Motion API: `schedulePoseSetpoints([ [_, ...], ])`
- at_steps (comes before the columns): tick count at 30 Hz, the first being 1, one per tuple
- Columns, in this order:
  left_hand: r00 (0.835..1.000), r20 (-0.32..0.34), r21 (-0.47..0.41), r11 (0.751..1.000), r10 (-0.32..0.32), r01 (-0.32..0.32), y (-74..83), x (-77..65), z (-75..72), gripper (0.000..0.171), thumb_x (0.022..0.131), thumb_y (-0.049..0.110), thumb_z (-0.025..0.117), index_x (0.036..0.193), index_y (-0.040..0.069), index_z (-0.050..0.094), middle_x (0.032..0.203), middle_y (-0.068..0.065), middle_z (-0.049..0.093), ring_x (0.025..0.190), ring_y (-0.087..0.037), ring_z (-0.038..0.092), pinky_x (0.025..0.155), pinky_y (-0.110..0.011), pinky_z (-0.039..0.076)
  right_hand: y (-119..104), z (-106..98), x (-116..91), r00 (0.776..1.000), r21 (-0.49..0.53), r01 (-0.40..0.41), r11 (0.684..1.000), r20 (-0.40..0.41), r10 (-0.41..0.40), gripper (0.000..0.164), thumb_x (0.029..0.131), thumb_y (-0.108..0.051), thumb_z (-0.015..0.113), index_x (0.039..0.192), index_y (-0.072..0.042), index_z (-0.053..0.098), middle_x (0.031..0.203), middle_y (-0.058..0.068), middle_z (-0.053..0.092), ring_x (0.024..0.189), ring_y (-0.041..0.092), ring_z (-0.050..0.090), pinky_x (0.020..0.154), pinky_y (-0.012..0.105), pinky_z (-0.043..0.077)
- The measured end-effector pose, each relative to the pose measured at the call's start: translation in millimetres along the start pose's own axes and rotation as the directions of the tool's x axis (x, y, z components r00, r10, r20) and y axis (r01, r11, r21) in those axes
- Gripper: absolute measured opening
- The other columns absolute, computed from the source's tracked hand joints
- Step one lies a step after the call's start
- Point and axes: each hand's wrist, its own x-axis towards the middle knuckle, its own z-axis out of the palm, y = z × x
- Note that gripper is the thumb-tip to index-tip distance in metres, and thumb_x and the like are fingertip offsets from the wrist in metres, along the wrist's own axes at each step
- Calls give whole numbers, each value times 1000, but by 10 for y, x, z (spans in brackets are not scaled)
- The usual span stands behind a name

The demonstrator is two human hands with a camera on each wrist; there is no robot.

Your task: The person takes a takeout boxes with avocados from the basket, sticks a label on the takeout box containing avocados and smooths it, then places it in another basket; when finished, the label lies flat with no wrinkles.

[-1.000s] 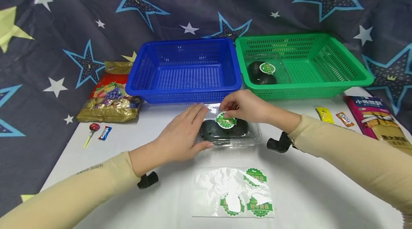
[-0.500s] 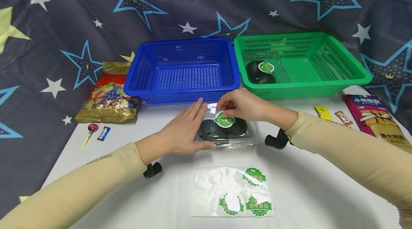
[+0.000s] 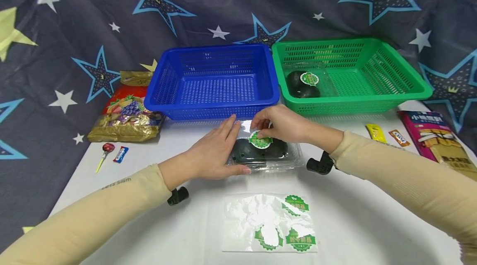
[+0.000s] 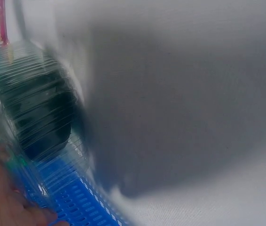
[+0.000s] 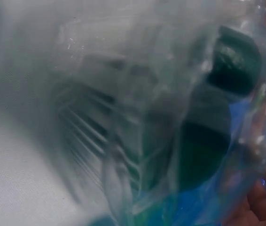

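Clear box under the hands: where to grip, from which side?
Likely both short ends of the box, from left and right: it lies lengthwise crosswise to the person, and that keeps the grip off the sticker on top. Its right end is uncovered.

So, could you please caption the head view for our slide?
Left hand at a clear box, right hand touching its sticker, blue basket and green basket behind.

Blue bskt (image 3: pixel 212 106), green bskt (image 3: pixel 357 105) blk far side; free strip btwn pack (image 3: pixel 272 155) & sheet (image 3: pixel 242 225).
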Motion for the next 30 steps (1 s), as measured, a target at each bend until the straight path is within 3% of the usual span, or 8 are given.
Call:
schedulePoseSetpoints([
  [10, 1000, 16, 94, 995, -12, 10, 31, 7, -36, 115, 80, 83, 32, 150, -6, 9, 156, -26, 0, 144, -37, 5, 116, -44, 16, -54, 7, -107, 998, -105, 52, 993, -14, -54, 17, 81, -3, 75, 97, -6, 72, 93, 2, 67, 82, 12, 63, 69, 21, 54],
  [15, 1000, 16, 92, 996, -5, 4, 37, 6, -34, 115, 80, 83, 31, 149, -7, 10, 156, -27, -1, 144, -38, 5, 116, -43, 14, -42, 20, -276, 987, -216, 154, 964, -18, -161, 23, 80, -1, 74, 103, -6, 73, 103, 4, 71, 97, 18, 65, 82, 31, 54],
  [18, 1000, 18, 83, 997, -3, 2, 42, 13, -24, 115, 81, 82, 32, 149, -7, 9, 156, -27, -1, 144, -38, 4, 116, -43, 13, -42, 40, -426, 979, -287, 199, 937, 9, -205, 28, 85, -7, 71, 112, -6, 70, 115, 5, 68, 112, 24, 60, 95, 40, 48],
  [24, 1000, 16, 67, 998, -7, 6, 46, 19, -23, 114, 81, 80, 36, 149, -7, 10, 156, -27, 0, 144, -37, 3, 116, -43, 13, -72, 121, -649, 958, -375, 282, 883, 56, -282, 41, 95, -27, 59, 127, 0, 60, 129, 11, 60, 128, 31, 47, 103, 45, 40],
  [30, 1000, 17, 62, 998, -3, 2, 42, 13, -17, 114, 81, 80, 35, 149, -7, 9, 156, -27, -2, 144, -38, 2, 116, -43, 12, -113, 203, -622, 948, -360, 316, 878, 83, -307, 48, 100, -34, 48, 133, 0, 54, 136, 12, 54, 129, 26, 47, 103, 43, 40],
])
